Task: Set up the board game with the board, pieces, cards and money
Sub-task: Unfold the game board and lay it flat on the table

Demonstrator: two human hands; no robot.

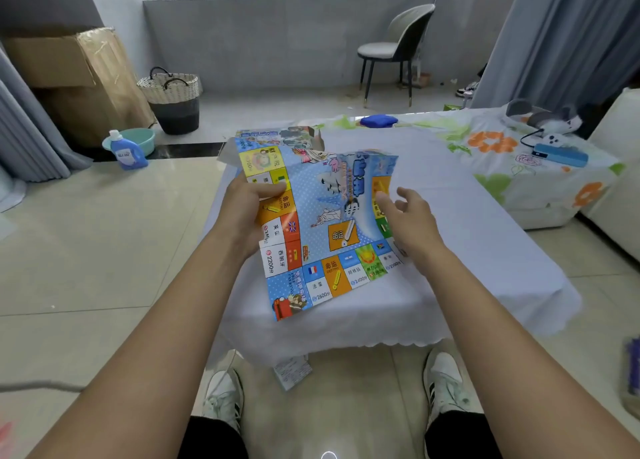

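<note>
Head view: left hand (pixel 247 202) pinches board (pixel 322 230), long axis running away

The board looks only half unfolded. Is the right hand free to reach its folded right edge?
Probably yes. The right hand is open, holds nothing, and hovers right beside the paper board's curled right edge, with nothing between them, while the left hand grips the opposite side.

Board (pixel 322 223) above table (pixel 467 250); box (pixel 277 136) behind it.
</note>
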